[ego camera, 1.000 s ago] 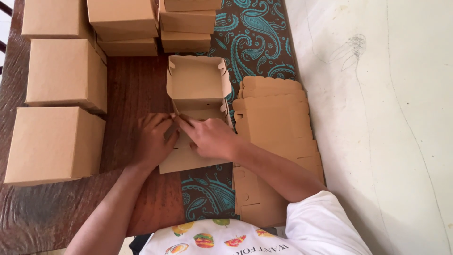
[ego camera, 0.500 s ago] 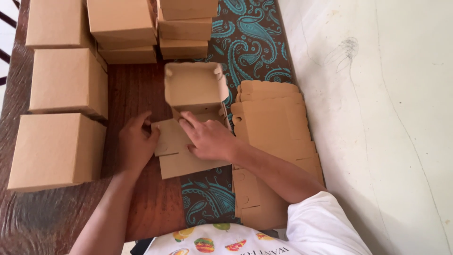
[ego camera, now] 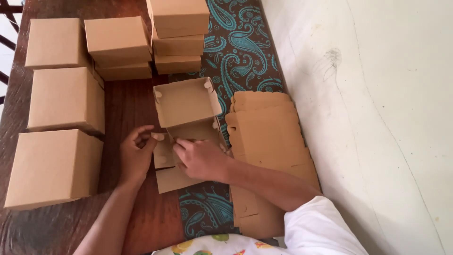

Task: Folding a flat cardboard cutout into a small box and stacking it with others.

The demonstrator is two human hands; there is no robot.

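Both my hands, left (ego camera: 134,158) and right (ego camera: 200,158), pinch the half-folded box (ego camera: 186,101); a hard press could crease its flap (ego camera: 163,156).

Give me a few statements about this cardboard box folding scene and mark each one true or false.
1. Both hands are on the half-folded box. True: the left hand and right hand work on its near flaps.
2. The stack of flat cardboard blanks lies left of that box. False: it lies to its right.
3. Finished closed boxes stand on the left side of the table. True.
4. The patterned cloth is red. False: it is teal and dark.
5. The half-folded box has its lid shut. False: its top is open.
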